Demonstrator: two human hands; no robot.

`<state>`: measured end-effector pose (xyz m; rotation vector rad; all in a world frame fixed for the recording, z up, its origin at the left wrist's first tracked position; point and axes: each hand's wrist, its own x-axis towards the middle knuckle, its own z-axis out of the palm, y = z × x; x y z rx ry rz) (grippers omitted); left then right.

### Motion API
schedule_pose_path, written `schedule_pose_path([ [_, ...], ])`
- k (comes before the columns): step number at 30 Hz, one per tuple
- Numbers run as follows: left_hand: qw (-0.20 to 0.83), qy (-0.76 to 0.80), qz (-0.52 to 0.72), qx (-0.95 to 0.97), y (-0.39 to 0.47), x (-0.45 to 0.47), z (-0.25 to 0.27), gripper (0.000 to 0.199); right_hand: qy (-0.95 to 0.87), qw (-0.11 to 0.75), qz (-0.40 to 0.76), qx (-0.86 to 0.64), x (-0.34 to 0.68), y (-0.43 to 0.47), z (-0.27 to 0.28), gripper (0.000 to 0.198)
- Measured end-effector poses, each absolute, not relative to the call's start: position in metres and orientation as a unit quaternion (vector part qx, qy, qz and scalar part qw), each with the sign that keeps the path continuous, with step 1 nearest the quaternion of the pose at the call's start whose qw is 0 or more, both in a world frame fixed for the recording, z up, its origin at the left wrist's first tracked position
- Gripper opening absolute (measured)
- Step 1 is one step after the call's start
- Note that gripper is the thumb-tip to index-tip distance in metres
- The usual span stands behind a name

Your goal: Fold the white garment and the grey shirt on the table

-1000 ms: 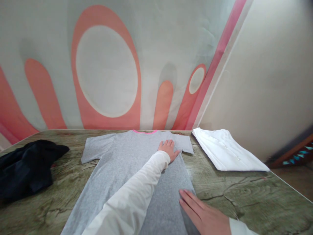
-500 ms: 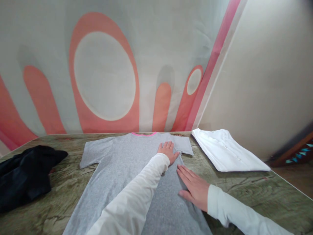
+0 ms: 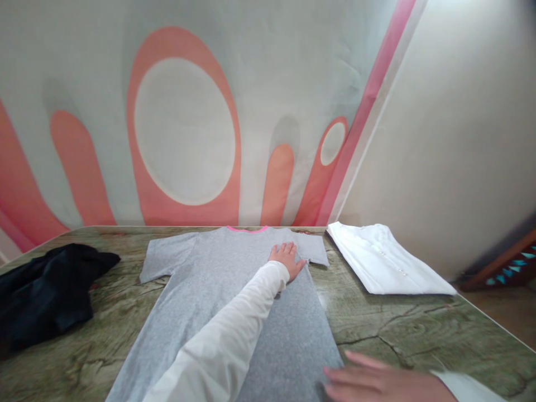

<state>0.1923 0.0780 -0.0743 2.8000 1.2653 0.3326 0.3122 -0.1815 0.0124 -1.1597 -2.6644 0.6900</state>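
Observation:
A grey short-sleeved T-shirt (image 3: 234,285) with a pink neckline lies spread on the table, its neck toward the far edge. My left hand (image 3: 287,261) rests flat on the shirt near the right shoulder, fingers spread. Lower down, at the shirt's right side edge, is my right hand (image 3: 377,381), fingers stretched out and somewhat blurred by motion. Its fingertips reach over the side edge of the shirt; whether they touch the cloth I cannot tell. The lower end of the shirt runs out of view.
A folded white garment (image 3: 387,259) with small buttons lies at the table's right far corner. On the left is a crumpled black cloth (image 3: 50,293). The wood-patterned table (image 3: 377,318) meets a wall with pink and orange shapes (image 3: 184,214) behind it.
My right hand has slid down along the shirt's right side edge toward me. My left hand has stayed in place on the shirt. The view has shifted slightly.

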Motion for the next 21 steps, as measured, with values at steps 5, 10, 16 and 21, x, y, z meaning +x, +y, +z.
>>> schedule_pose_path([
  [5, 0.032, 0.396, 0.086, 0.913, 0.078, 0.189, -0.069, 0.064, -0.8, 0.175, 0.185, -0.543, 0.317, -0.045, 0.002, 0.062],
  [10, 0.028, 0.393, 0.086, 0.915, 0.078, 0.188, -0.068, 0.063, -0.764, 0.167, 0.158, -0.602, 0.307, 0.085, -0.042, 0.068],
  [16, 0.029, 0.398, 0.108, 0.91, 0.079, 0.191, -0.075, 0.068, -0.772, 0.118, 0.105, -0.615, 0.326, 0.106, -0.07, 0.059],
  [21, 0.044, 0.403, 0.114, 0.907, 0.076, 0.189, -0.073, 0.07, -0.73, 0.071, 0.053, -0.678, 0.371, 0.105, -0.078, 0.063],
])
